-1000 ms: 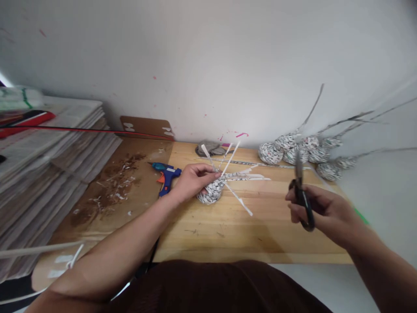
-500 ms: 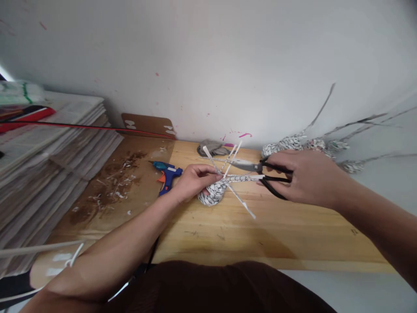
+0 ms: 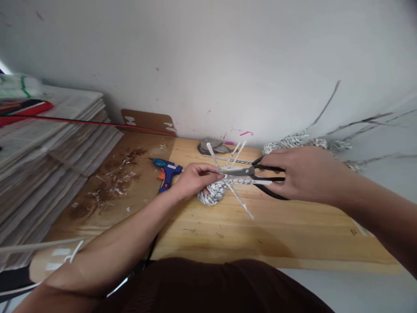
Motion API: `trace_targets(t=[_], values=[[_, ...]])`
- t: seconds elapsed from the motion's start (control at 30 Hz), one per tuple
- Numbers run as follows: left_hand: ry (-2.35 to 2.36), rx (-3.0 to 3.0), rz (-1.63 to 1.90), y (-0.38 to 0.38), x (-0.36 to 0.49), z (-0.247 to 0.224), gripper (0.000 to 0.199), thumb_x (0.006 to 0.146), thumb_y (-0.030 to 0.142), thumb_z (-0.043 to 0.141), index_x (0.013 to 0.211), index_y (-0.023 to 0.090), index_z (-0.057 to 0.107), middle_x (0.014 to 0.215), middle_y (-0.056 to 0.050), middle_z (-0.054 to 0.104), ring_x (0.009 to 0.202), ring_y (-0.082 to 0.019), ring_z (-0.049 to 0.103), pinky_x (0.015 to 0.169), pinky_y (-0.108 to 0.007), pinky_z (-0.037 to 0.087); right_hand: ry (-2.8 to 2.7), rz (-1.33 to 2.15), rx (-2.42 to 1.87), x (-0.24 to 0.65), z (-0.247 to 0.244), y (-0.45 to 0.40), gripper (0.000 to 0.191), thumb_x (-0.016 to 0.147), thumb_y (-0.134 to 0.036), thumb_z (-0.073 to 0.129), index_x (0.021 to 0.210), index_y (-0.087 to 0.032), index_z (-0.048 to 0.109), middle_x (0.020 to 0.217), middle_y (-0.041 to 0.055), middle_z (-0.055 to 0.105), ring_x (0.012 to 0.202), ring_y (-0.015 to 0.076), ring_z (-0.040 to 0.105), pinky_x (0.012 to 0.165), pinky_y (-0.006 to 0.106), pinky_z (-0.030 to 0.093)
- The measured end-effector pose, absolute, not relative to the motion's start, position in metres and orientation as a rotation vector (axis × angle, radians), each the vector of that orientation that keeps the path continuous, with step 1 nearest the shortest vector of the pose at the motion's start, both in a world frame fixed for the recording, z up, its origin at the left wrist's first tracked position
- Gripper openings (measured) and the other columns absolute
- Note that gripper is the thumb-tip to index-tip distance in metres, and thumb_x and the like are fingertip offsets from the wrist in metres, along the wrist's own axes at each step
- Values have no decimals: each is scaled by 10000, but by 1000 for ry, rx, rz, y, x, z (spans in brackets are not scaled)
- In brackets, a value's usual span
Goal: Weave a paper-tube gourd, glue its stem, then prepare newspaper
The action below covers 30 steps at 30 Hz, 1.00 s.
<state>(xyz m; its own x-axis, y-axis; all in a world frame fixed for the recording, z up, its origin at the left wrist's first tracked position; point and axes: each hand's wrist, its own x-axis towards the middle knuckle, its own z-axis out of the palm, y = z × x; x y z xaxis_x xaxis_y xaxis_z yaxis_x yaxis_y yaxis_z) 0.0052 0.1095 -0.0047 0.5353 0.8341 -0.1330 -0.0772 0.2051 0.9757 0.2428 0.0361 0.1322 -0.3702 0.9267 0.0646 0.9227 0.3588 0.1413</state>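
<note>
My left hand (image 3: 198, 180) is closed on a small round piece woven from rolled newspaper strips (image 3: 212, 194), pinching it near its top. Several paper strips (image 3: 241, 202) stick out from it in different directions. In my right hand (image 3: 301, 174) is a pair of scissors (image 3: 243, 172) with black handles. The blades point left and lie among the strips, their tips close to my left thumb. One thicker strip runs right beneath the blades toward the handles. Whether the blades have a strip between them I cannot tell.
A blue hot glue gun (image 3: 168, 174) lies left of my left hand. Grey cloth (image 3: 213, 145) rests by the wall. More woven paper pieces with long stems (image 3: 293, 140) stand at the back right. Stacked newspapers (image 3: 65, 143) rise at the left, beside a board with paper scraps (image 3: 120, 187).
The scissors have moved left and slightly down, so their tips now reach the base of the strips by my left thumb. My left hand and the woven piece have stayed nearly still.
</note>
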Motion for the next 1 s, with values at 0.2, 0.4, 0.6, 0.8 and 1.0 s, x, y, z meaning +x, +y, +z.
trace_targets(t=[0.2, 0.4, 0.6, 0.8, 1.0], values=[[760, 1205, 722, 110, 5, -7, 246, 692, 338, 857, 850, 161, 792, 748, -29, 725, 452, -62, 542, 400, -193, 513, 2412, 304, 1702, 235, 121, 40, 235, 761, -429, 605, 882, -241, 681, 811, 11, 729, 629, 205, 639, 515, 277, 256], [775, 1164, 733, 110, 5, -5, 244, 667, 333, 871, 818, 165, 778, 744, -25, 721, 473, -74, 562, 398, -199, 510, 2274, 305, 1741, 228, 132, 33, 271, 820, -442, 558, 955, -244, 682, 853, 40, 740, 680, 238, 670, 509, 287, 231], [793, 1162, 733, 110, 6, -7, 272, 648, 346, 882, 823, 167, 774, 747, -21, 727, 446, -65, 550, 395, -200, 507, 2247, 323, 1714, 222, 130, 31, 245, 818, -467, 573, 923, -255, 639, 851, 22, 740, 692, 255, 687, 494, 292, 207], [705, 1168, 686, 112, 3, -8, 309, 603, 317, 910, 825, 155, 769, 667, -6, 694, 496, -89, 584, 442, -204, 518, 2254, 292, 1598, 220, 130, 35, 271, 906, -485, 521, 876, -231, 611, 805, 43, 724, 640, 234, 663, 503, 297, 177], [701, 1153, 647, 115, -1, -10, 399, 544, 254, 932, 896, 160, 770, 771, -39, 744, 553, -111, 630, 472, -212, 510, 2233, 298, 1576, 222, 127, 35, 277, 915, -471, 570, 802, -218, 577, 733, 31, 683, 597, 194, 632, 502, 293, 149]])
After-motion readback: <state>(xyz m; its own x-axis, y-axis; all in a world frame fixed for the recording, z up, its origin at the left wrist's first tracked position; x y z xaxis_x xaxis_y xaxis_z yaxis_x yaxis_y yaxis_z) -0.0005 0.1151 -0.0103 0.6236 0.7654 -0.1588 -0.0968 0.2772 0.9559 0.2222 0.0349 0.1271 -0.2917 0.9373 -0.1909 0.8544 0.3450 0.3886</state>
